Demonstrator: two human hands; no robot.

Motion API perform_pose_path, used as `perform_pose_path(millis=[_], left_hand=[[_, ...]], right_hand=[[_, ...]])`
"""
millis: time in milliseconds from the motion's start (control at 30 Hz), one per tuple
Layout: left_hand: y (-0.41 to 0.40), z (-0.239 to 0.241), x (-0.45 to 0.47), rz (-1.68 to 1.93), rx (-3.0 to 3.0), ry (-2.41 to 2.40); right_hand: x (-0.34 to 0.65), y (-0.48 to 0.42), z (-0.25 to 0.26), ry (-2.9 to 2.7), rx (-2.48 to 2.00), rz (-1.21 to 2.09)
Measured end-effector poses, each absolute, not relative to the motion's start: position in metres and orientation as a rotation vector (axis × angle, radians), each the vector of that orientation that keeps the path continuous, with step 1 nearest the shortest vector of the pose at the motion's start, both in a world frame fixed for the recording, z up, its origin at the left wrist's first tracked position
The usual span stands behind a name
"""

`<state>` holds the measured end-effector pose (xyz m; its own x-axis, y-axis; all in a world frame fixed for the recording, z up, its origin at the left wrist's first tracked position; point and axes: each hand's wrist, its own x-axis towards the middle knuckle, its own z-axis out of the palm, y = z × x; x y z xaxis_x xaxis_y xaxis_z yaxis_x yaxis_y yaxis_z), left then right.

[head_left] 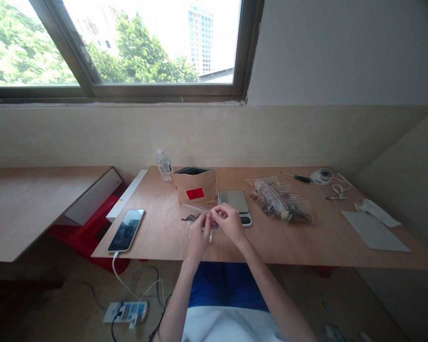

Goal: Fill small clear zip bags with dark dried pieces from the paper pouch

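Both my hands meet over the near middle of the wooden table (306,237). My left hand (199,233) and my right hand (230,221) pinch a small clear zip bag (194,212) with dark small parts inside; its strip lies between my fingertips. Just behind stands a brown paper pouch (195,186) with a red label. A small digital scale (235,203) lies right of my hands, partly hidden by the right hand.
A phone (126,230) on a white cable lies at the left near edge. A water bottle (164,165) stands behind the pouch. Several filled zip bags (281,202), a green screwdriver (296,177), a tape roll (321,176) and white paper (374,230) lie to the right. A power strip (126,312) sits on the floor.
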<state>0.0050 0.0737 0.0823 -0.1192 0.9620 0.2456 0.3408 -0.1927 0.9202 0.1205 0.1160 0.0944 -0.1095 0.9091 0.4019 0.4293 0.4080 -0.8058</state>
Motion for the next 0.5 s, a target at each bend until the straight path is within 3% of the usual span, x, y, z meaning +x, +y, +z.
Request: perform_pose_path(millis=[100, 267, 500], left_hand=[[0.065, 0.082, 0.008, 1.264, 1.568, 1.362], [0.05, 0.07, 0.012, 1.155, 1.459, 1.164], [0.064, 0.036, 0.009, 1.299, 1.141, 1.089]], right_hand=[[0.128, 0.131, 0.092, -1.533, -1.296, 0.551], [0.147, 0.149, 0.102, -1.336, -1.294, 0.68], [0.143, 0.126, 0.125, -1.403, -1.165, 0.868]])
